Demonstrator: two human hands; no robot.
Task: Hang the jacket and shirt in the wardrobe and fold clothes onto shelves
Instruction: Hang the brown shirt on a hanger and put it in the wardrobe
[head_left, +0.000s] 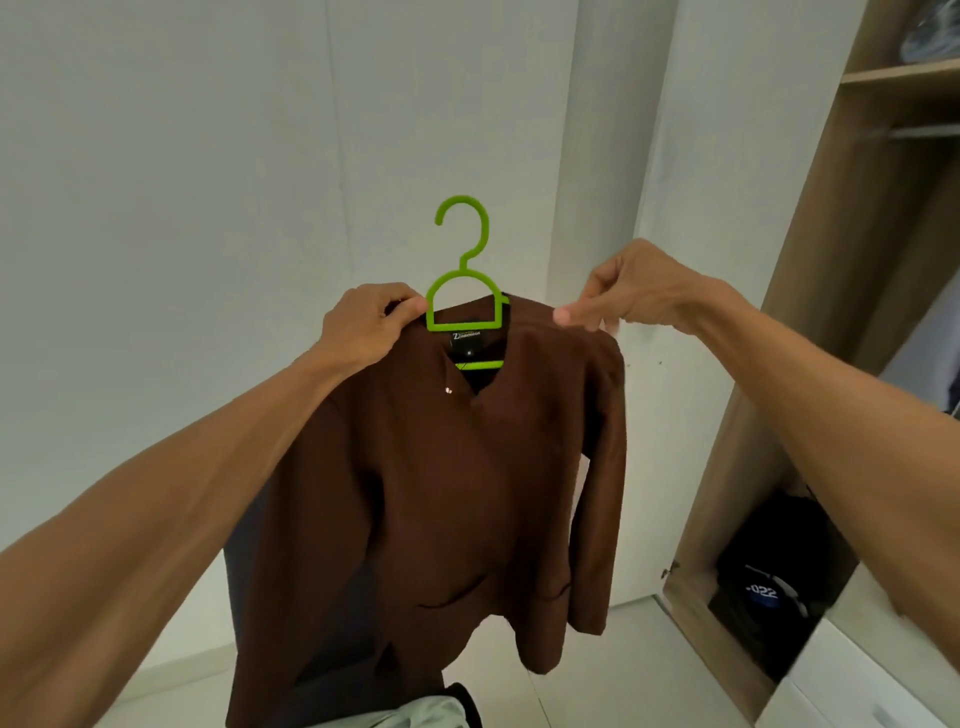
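Observation:
A dark brown long-sleeved shirt (447, 499) hangs on a bright green plastic hanger (464, 291) held up in front of me. My left hand (363, 327) grips the hanger and the shirt's collar at the left shoulder. My right hand (628, 291) pinches the fabric at the shirt's right shoulder. The hanger's hook points up, free of any rail. The open wardrobe (852, 291) stands to the right, with a metal hanging rail (919, 131) high inside it.
A wooden shelf (898, 75) near the wardrobe's top carries a bundled item. A dark bag (769, 582) sits on the wardrobe floor. White walls lie behind the shirt. Pale clothing (415, 714) shows at the bottom edge, on light floor tiles.

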